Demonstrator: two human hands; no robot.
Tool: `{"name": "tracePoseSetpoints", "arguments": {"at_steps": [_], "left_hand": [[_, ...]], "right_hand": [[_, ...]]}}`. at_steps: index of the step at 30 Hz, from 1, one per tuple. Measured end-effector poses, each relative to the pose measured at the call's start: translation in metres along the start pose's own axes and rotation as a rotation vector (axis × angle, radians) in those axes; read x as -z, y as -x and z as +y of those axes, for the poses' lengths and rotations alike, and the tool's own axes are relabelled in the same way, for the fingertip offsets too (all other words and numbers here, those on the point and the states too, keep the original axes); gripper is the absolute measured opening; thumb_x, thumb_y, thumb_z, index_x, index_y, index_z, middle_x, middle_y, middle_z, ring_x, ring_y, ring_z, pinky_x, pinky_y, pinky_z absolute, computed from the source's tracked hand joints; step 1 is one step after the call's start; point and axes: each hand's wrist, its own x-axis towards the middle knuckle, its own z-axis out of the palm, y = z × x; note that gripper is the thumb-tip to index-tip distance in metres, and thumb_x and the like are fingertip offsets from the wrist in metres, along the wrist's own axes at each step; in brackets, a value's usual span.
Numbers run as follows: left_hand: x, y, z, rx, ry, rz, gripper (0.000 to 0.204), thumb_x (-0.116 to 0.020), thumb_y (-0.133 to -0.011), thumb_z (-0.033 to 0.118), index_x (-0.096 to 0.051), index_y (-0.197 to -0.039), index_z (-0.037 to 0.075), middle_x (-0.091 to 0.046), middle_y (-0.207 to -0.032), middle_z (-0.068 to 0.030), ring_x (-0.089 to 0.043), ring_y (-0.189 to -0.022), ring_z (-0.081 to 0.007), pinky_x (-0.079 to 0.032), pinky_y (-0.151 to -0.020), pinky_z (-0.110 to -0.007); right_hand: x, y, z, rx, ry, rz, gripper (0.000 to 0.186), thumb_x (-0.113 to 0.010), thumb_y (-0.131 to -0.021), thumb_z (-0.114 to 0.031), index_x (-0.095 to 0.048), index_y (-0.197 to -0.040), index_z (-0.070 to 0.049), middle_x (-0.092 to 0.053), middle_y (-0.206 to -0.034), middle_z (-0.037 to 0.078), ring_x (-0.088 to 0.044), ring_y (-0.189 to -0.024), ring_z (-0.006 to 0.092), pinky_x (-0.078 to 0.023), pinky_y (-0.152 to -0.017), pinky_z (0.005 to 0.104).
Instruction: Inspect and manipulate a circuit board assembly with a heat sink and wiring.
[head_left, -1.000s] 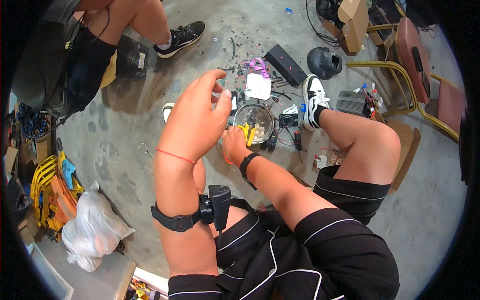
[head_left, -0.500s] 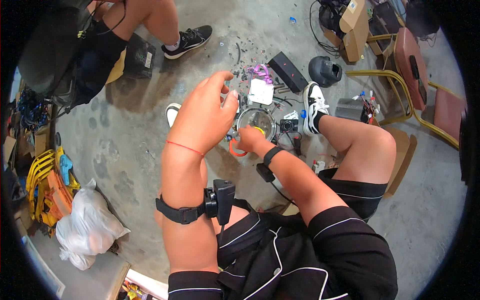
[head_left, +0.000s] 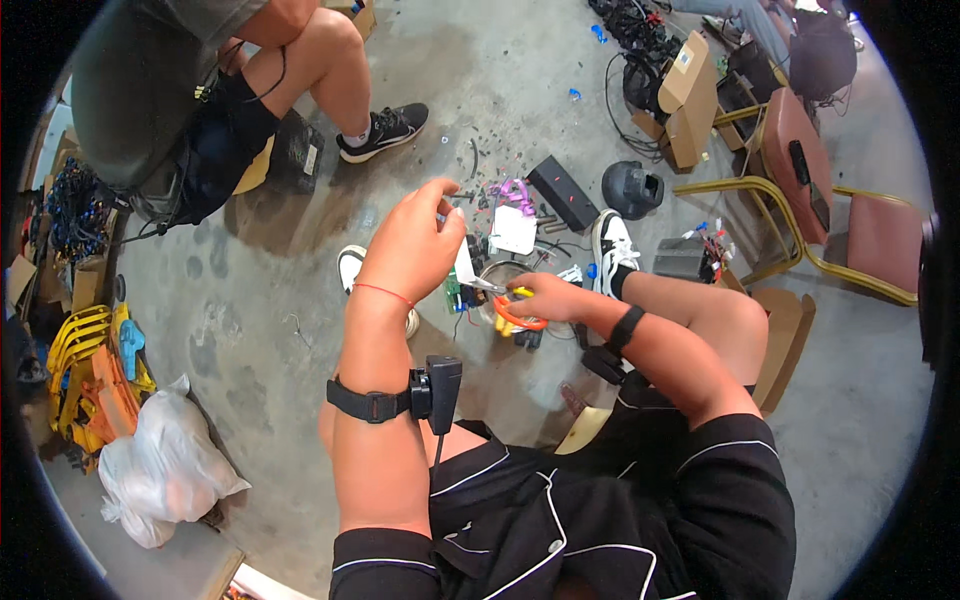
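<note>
- Holding orange-handled scissors (head_left: 497,289) above the clear bowl (head_left: 503,269) in the right hand (head_left: 550,298), with grip closed around handles, apparently to steer blades leftward.
- Curling the left hand (head_left: 413,240) close by; cannot tell whether gripping anything.
- Now showing blades, out of sight half a second ago.

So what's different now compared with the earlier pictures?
The right hand has moved rightward across the round clear bowl. It keeps hold of the orange-handled metal tool, whose metal end now shows, pointing left toward the left hand. Nothing was visibly let go. The left hand stays raised; the long black rectangular box and flat white square piece stayed put.
</note>
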Motion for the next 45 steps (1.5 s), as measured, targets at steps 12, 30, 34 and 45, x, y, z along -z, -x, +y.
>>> {"name": "tracePoseSetpoints", "arguments": {"at_steps": [12,30,34,45], "left_hand": [[-0.026,-0.034,0.006,0.129,0.493,0.296,0.064,-0.05,-0.102,0.054,-0.053,-0.136,0.001,-0.067,-0.12,-0.0096,-0.063,-0.112,-0.0206,-0.047,-0.098,-0.035],[-0.054,-0.054,0.056,0.235,1.069,0.133,0.083,-0.038,-0.093,0.079,-0.06,-0.127,0.006,-0.071,-0.106,-0.0107,-0.072,-0.09,-0.0246,-0.059,-0.08,-0.038],[-0.055,-0.058,0.058,0.175,1.103,0.151,0.083,-0.036,-0.093,0.08,-0.059,-0.125,0.007,-0.071,-0.105,-0.0114,-0.073,-0.089,-0.0271,-0.06,-0.078,-0.041],[-0.044,-0.042,0.064,0.113,1.249,0.075,0.084,-0.033,-0.092,0.081,-0.058,-0.125,0.008,-0.072,-0.104,-0.0121,-0.073,-0.088,-0.0271,-0.06,-0.077,-0.04]], "right_hand": [[0.097,0.155,-0.078,0.17,-0.123,0.187,0.064,-0.076,-0.087,-0.035,-0.057,-0.137,-0.001,-0.062,-0.129,0.016,-0.058,-0.119,0.0217,-0.046,-0.102,0.0355],[0.104,0.135,-0.062,0.545,0.089,0.457,0.069,-0.08,-0.079,-0.028,-0.053,-0.139,-0.006,-0.057,-0.115,0.015,-0.061,-0.099,0.0272,-0.052,-0.083,0.0356],[0.1,0.133,-0.061,0.682,0.171,0.602,0.07,-0.082,-0.077,-0.028,-0.054,-0.136,-0.003,-0.057,-0.122,0.019,-0.061,-0.108,0.0341,-0.052,-0.09,0.0418],[0.08,0.119,-0.059,0.82,0.302,0.758,0.072,-0.083,-0.076,-0.024,-0.051,-0.136,-0.002,-0.056,-0.125,0.021,-0.058,-0.113,0.0384,-0.05,-0.095,0.0433]]}}
